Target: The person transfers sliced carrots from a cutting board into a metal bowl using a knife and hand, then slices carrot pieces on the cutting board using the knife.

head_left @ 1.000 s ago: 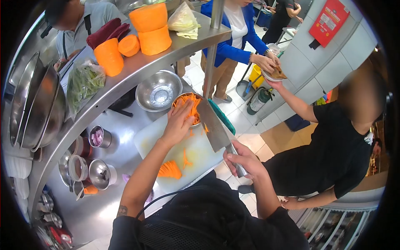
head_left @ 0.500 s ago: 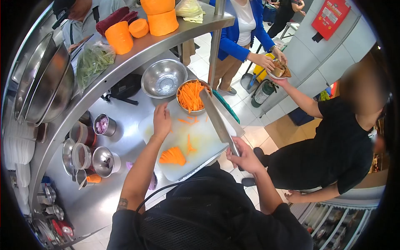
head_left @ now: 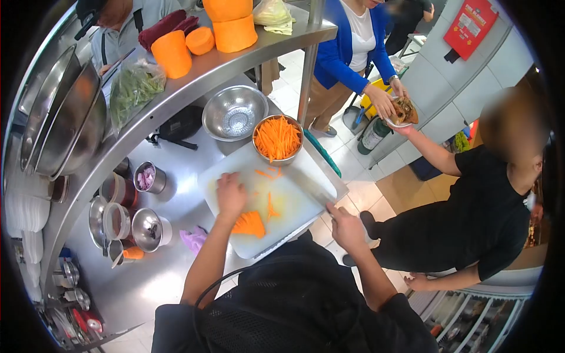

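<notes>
My right hand (head_left: 347, 226) grips the handle of a cleaver (head_left: 313, 191), its blade blurred over the right part of the white cutting board (head_left: 288, 203). Above the board's left side is my left hand (head_left: 231, 191), fingers apart and holding nothing. Just below that hand lies a fan of sliced carrot (head_left: 250, 224), with a few loose carrot strips (head_left: 271, 206) to its right. A steel bowl full of carrot strips (head_left: 278, 139) stands at the board's far edge.
Beside the carrot bowl is an empty steel bowl (head_left: 235, 113). Small containers, one with chopped onion (head_left: 145, 176), stand at the left. A raised steel shelf (head_left: 194, 73) bears carrot blocks. Two people on the right hold a plate of food (head_left: 404, 112).
The cleaver has moved from beside the carrot bowl down over the board. My left hand has left the bowl and come down near the sliced carrot.
</notes>
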`<state>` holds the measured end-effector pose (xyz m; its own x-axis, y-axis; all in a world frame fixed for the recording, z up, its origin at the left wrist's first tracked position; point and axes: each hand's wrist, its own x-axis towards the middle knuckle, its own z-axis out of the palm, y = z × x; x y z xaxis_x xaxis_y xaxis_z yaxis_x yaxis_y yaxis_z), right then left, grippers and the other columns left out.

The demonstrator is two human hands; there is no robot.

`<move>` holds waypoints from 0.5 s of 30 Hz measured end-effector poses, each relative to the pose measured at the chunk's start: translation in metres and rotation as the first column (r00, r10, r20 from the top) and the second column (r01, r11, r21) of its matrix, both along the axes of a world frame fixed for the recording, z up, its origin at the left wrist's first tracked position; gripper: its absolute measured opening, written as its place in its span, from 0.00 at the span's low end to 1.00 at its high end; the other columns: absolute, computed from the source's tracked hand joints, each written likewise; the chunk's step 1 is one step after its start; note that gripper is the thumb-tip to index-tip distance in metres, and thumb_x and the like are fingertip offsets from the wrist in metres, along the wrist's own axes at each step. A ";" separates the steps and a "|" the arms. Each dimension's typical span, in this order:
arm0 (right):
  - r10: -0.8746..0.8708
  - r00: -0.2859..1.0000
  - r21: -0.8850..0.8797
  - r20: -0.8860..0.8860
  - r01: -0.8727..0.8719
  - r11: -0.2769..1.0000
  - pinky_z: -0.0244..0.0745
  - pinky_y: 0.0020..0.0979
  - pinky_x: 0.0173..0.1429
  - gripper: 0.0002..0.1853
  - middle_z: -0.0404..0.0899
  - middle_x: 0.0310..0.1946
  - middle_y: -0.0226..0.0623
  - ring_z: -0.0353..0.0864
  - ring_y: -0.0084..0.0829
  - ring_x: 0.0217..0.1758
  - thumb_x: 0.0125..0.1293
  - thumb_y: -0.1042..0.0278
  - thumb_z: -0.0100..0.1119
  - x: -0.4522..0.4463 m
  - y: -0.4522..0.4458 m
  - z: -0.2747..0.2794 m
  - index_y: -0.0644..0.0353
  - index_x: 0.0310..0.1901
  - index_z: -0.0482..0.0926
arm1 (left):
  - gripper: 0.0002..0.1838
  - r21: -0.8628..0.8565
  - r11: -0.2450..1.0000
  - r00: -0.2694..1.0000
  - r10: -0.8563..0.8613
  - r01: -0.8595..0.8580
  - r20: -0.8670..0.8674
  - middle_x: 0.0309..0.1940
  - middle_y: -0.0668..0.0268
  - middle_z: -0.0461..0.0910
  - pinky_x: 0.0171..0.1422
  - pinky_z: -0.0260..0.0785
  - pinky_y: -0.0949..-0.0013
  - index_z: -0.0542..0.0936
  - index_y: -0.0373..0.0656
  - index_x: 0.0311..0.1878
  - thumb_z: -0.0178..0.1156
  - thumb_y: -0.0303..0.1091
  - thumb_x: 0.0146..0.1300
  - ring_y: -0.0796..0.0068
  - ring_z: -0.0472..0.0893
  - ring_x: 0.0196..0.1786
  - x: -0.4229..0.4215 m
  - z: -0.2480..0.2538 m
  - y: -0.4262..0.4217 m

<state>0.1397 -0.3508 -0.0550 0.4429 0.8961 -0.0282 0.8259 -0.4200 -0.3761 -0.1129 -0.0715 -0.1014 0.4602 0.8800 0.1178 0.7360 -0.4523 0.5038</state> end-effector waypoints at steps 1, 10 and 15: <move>0.079 0.995 0.013 -0.069 -0.078 0.997 0.83 0.54 0.48 0.27 0.84 0.44 0.47 0.87 0.56 0.41 0.66 0.73 0.61 -0.004 -0.004 -0.006 0.47 0.67 0.80 | 0.23 -0.017 0.994 0.988 0.107 -0.110 -0.107 0.58 0.46 0.76 0.67 0.71 0.41 0.78 0.34 0.63 0.64 0.31 0.66 0.37 0.73 0.65 -0.016 0.007 0.001; 0.197 0.974 -0.112 -0.109 -0.209 0.971 0.84 0.47 0.56 0.27 0.87 0.51 0.43 0.87 0.51 0.51 0.65 0.71 0.66 0.020 0.040 0.028 0.45 0.67 0.82 | 0.19 -0.060 0.997 0.998 -0.042 0.040 -0.036 0.52 0.38 0.79 0.59 0.77 0.41 0.80 0.33 0.57 0.62 0.23 0.61 0.31 0.83 0.48 0.022 -0.055 -0.012; 0.314 0.921 -0.060 -0.229 -0.335 0.940 0.81 0.48 0.63 0.29 0.87 0.54 0.47 0.85 0.52 0.57 0.65 0.73 0.61 0.041 0.041 0.011 0.45 0.69 0.81 | 0.24 -0.343 0.934 0.992 -0.068 0.102 0.109 0.56 0.44 0.81 0.64 0.76 0.46 0.82 0.35 0.62 0.57 0.20 0.60 0.40 0.83 0.54 0.041 -0.021 0.007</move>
<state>0.1803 -0.3097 -0.0438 0.1020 0.9778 -0.1830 0.8278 -0.1854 -0.5295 -0.0716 -0.0646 -0.1228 0.5370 0.8316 -0.1417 0.6439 -0.2956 0.7057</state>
